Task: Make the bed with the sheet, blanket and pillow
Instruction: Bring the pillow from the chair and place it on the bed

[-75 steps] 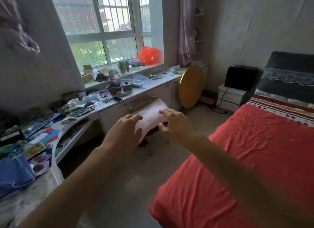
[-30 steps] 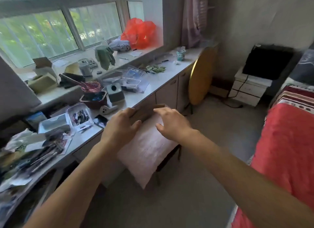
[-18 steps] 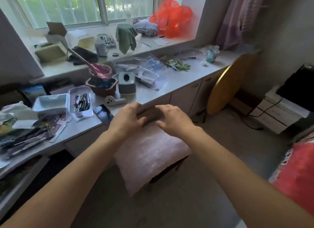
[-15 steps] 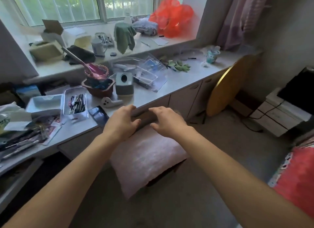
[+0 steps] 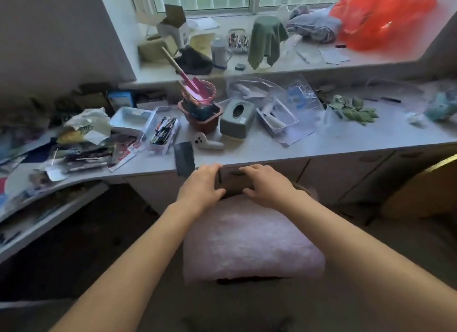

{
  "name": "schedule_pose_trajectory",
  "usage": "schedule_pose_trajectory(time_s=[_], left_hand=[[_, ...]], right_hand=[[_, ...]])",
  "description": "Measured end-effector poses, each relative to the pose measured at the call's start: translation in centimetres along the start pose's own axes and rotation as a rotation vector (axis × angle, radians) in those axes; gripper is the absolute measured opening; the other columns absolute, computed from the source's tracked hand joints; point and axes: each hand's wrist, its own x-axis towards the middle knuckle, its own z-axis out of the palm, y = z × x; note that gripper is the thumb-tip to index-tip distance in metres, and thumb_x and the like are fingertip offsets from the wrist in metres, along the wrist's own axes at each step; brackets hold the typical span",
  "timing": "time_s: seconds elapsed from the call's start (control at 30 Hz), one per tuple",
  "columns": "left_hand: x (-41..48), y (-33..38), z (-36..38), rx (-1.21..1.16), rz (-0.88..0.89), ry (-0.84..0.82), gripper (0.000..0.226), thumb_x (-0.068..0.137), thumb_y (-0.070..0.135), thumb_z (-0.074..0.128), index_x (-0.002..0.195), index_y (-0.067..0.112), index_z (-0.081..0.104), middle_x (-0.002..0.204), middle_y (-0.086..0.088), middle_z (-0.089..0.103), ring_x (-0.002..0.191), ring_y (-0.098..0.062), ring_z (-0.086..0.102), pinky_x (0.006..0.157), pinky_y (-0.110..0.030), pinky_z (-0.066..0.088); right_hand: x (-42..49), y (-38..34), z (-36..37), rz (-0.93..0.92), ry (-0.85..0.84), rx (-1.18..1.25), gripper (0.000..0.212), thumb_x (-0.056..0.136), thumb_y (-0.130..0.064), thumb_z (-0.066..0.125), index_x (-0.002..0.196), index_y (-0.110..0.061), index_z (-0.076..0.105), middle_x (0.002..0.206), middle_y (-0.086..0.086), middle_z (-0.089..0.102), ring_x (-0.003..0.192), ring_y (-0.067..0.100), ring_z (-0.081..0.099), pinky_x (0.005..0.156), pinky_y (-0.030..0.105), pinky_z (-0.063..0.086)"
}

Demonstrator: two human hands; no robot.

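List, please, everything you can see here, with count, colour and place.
sill: one, pale, top
desk: one, pale grey, below sill
chair back: one, brown, against desk
pad: one, pink, just below chair back
phone: one, dark, desk edge
controller: one, white, beside phone
tissue box: one, grey-green, mid desk
pots: stacked, brown and blue, desk
shovel: one, pink, in pots
cloth: one, green, on sill
bag: one, orange, sill's right end
left hand: grips chair back
right hand: grips chair back

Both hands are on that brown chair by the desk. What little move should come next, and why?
Probably draw the chair away from the desk. The left hand and right hand both grip its top rail, it stands close against the desk, and the pink blanket, likely wanted for the bed, lies on its seat.
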Motion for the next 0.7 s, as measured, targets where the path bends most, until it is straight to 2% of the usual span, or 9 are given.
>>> schedule_pose_trajectory(time_s=[0.23, 0.4, 0.7], left_hand=[[-0.9, 0.2, 4.6, -0.025, -0.163, 0.007, 0.067, 0.087, 0.031, 0.073, 0.146, 0.029, 0.042, 0.136, 0.000, 0.051, 0.125, -0.024, 0.051, 0.098, -0.048, 0.050], [-0.1, -1.2, 7.8, 0.011, -0.191, -0.067, 0.069, 0.088, 0.031, 0.073, 0.148, 0.028, 0.039, 0.142, 0.001, 0.048, 0.128, -0.023, 0.049, 0.096, -0.047, 0.052], [1.6, -2.9, 14.4, 0.082, -0.154, -0.177, 0.072, 0.088, 0.030, 0.073, 0.150, 0.025, 0.036, 0.150, -0.002, 0.042, 0.137, -0.025, 0.040, 0.106, -0.046, 0.045]], right_hand=[[1.1, 4.1, 1.0, -0.081, -0.136, -0.078, 0.065, 0.093, -0.036, 0.062, 0.152, -0.027, 0.038, 0.152, 0.001, 0.044, 0.133, 0.028, 0.044, 0.102, 0.045, 0.047], [2.5, 5.1, 3.4, -0.081, -0.179, -0.107, 0.069, 0.093, -0.035, 0.064, 0.155, -0.027, 0.033, 0.155, 0.001, 0.040, 0.136, 0.028, 0.043, 0.100, 0.045, 0.049], [3.4, 8.1, 10.6, 0.010, -0.242, -0.098, 0.073, 0.095, -0.037, 0.064, 0.157, -0.027, 0.026, 0.158, 0.001, 0.036, 0.137, 0.028, 0.042, 0.094, 0.044, 0.053]])
